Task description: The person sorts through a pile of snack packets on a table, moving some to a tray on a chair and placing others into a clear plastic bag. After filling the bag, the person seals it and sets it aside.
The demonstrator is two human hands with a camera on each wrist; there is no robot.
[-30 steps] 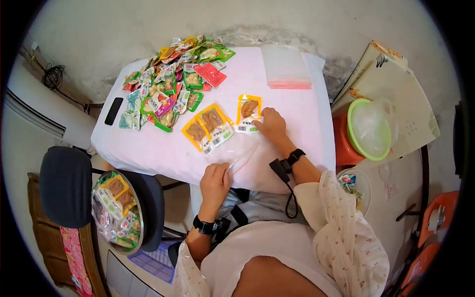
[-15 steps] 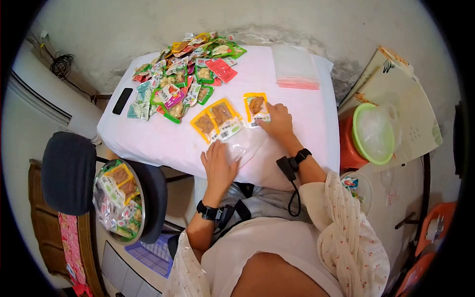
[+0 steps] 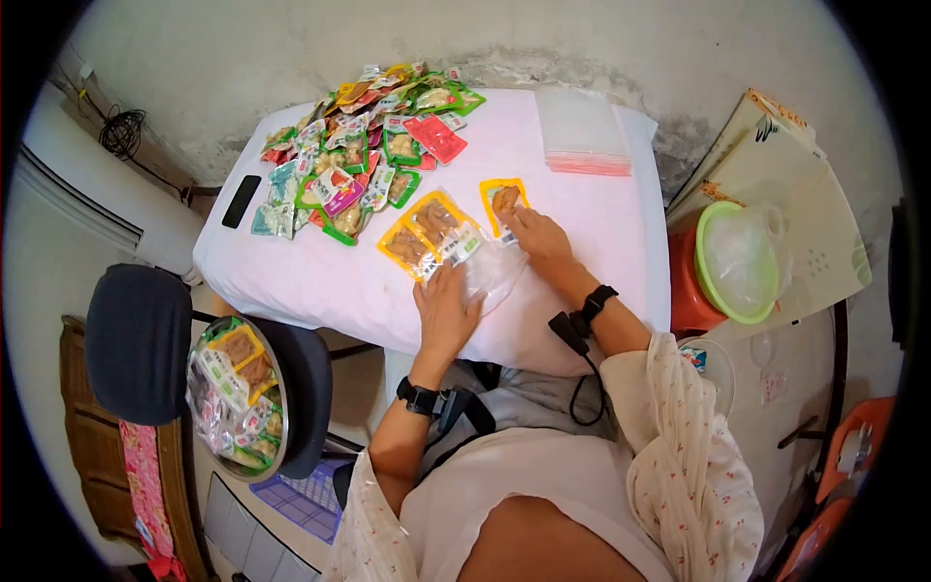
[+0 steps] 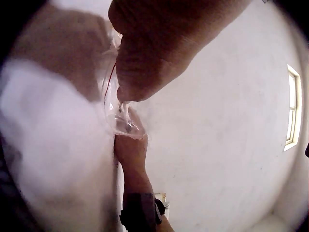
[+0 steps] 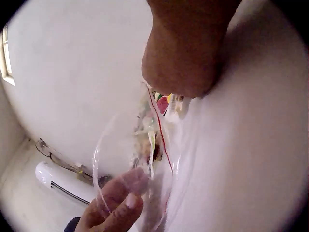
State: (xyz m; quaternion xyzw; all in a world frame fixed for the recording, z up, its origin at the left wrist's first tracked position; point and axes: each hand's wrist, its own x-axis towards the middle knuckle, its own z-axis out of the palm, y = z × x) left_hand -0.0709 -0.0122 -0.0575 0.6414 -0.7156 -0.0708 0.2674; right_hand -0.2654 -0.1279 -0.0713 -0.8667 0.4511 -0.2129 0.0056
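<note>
In the head view, a clear bag (image 3: 497, 272) with two joined yellow-edged packets (image 3: 427, 233) at its far end lies before the person. The left hand (image 3: 448, 315) touches its near left side, fingers extended and thumb apart. The right wrist view shows clear film over the fingers of the left hand (image 5: 116, 200) and a red line along the bag (image 5: 161, 135). Right of the joined packets, the right hand (image 3: 543, 242) rests its fingertips on a single yellow-edged packet (image 3: 499, 194), covering its lower right part.
A heap of colourful packets (image 3: 349, 160) and a phone (image 3: 240, 202) lie on the table's left. Flat clear bags (image 3: 582, 131) lie at the back right. A bowl of packets (image 3: 242, 407) is on the chair; a green-rimmed container (image 3: 737, 262) stands right of the table.
The left hand has moved forward along the bag from its near edge, its fingers now extended. The right fingertips have slid onto the single packet, which has turned slightly. The view has shifted a little.
</note>
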